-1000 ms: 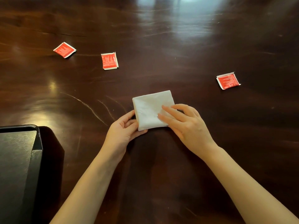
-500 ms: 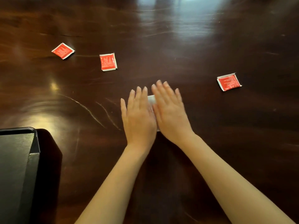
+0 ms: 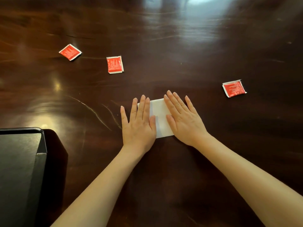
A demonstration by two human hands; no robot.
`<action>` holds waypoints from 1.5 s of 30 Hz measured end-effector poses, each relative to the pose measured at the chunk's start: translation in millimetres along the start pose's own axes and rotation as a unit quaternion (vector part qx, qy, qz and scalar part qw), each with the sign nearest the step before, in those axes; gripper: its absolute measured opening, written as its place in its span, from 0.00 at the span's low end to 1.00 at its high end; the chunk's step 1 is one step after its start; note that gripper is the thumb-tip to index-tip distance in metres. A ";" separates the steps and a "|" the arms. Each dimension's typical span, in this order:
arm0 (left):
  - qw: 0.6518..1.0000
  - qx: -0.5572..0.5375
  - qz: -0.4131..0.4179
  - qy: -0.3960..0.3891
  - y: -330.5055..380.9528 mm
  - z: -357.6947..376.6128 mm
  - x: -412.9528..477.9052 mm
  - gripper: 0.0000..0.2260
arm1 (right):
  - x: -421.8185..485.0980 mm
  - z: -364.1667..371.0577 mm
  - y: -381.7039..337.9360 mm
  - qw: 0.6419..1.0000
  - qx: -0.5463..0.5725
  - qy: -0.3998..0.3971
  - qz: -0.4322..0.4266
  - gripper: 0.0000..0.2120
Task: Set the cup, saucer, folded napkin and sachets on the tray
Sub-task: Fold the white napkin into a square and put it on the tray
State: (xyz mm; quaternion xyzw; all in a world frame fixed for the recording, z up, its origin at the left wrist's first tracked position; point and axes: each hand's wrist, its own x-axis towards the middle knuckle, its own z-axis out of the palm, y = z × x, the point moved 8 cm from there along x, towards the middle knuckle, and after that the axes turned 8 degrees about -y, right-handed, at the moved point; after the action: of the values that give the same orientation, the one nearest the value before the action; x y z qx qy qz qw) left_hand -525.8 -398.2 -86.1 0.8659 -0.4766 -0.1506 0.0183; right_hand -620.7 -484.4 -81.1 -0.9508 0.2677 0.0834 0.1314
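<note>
From the head view, both hands now lie flat on the folded napkin (image 3: pixel 159 117), the left hand (image 3: pixel 138 123) covering its left part and the right hand (image 3: pixel 184 122) its right, with a white strip showing between them. Half a second ago the two palms were pressed close together over it and almost nothing of the napkin showed; a second ago the fingers were only pinching at its edges. So the hands have slid apart, which I take as smoothing the fold down. Neither grip is closed on anything: fingers are stretched out and spread, palms down, pressing rather than holding. The napkin rests on the dark desk (image 3: pixel 180 169), directly under the palms, and has not yet gone to the tray (image 3: pixel 39 154), whose black corner sits well off to the left of the left hand and nearer the person. Three red sachets lie loose on the desk: the far-left sachet (image 3: pixel 70 52) and the middle sachet (image 3: pixel 114 64) beyond and to the left of the left hand, well apart from it, and the right-hand sachet (image 3: pixel 234 88) beyond and to the right of the right hand, nearer but not touching. None has moved. No cup or saucer shows in this view, and the part of the tray in view looks bare. My reading is that the fold is about finished, and lifting the napkin across to the tray comes next, with the sachets to follow.
</note>
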 end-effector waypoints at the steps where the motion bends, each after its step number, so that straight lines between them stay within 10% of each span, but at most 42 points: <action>1: 1.000 0.003 0.002 0.000 -0.3 0.1 0.6 0.28 | -0.7 -0.6 1.9 1.000 0.001 -0.003 -0.001 0.27; 13: 0.990 -0.130 -0.040 0.024 -57.8 -29.8 1.9 0.22 | -33.2 -1.6 29.9 0.991 0.062 -0.016 0.119 0.31; 19: 0.968 -0.243 0.053 0.016 -20.6 -62.5 17.9 0.20 | -126.9 -25.8 32.9 0.839 0.368 0.257 0.308 0.13; 28: 0.961 -0.131 0.101 -0.221 23.1 -46.1 58.4 0.21 | -80.6 -6.2 -13.3 0.931 0.212 0.166 0.245 0.15; 35: 0.855 -0.372 0.042 -0.359 21.1 -44.0 22.2 0.09 | -88.2 -9.5 -0.5 0.878 0.371 0.177 0.247 0.19; 41: 0.723 -0.629 0.020 -0.283 18.1 -51.2 -27.6 0.13 | -77.9 -7.1 -12.4 0.634 0.718 0.071 0.278 0.18; 45: 0.621 -0.755 -0.034 -0.209 8.4 -60.9 -55.8 0.17 | -69.2 -46.5 -24.5 0.742 0.613 0.127 0.240 0.23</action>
State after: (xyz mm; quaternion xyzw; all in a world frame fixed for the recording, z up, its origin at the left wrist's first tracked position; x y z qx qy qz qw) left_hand -543.6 -363.2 -13.0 0.5086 -0.1561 -0.6346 0.5605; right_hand -661.9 -444.2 -16.0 -0.5709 0.4949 -0.1917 0.6264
